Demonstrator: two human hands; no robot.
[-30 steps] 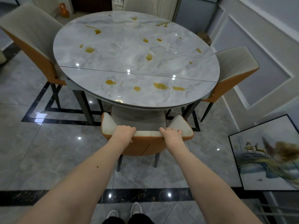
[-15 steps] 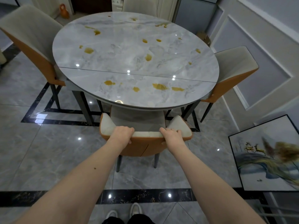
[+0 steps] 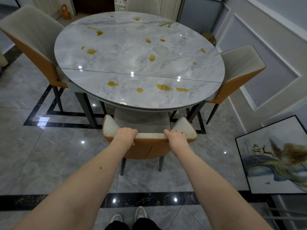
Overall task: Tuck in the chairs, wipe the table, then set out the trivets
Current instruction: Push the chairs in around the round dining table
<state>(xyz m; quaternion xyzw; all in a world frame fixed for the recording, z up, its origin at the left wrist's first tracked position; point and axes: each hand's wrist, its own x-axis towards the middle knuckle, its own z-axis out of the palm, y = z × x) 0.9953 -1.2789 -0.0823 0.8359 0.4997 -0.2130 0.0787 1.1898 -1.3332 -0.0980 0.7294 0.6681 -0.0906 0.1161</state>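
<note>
Both your hands, left hand (image 3: pixel 125 135) and right hand (image 3: pixel 175 137), have fingers curled over the near chair (image 3: pixel 150 147) backrest, spaced wide for a straight push under the stained table (image 3: pixel 139 63).

Glossy marble-look table (image 3: pixel 126 63) & floor tiles (image 3: pixel 49 155); matt upholstered chair (image 3: pixel 149 147).

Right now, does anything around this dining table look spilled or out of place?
Yes. Yellow-brown spills dot the marble tabletop, most thickly near the front edge, so it needs wiping. A framed painting stands on the floor against the wall at right instead of hanging.
</note>
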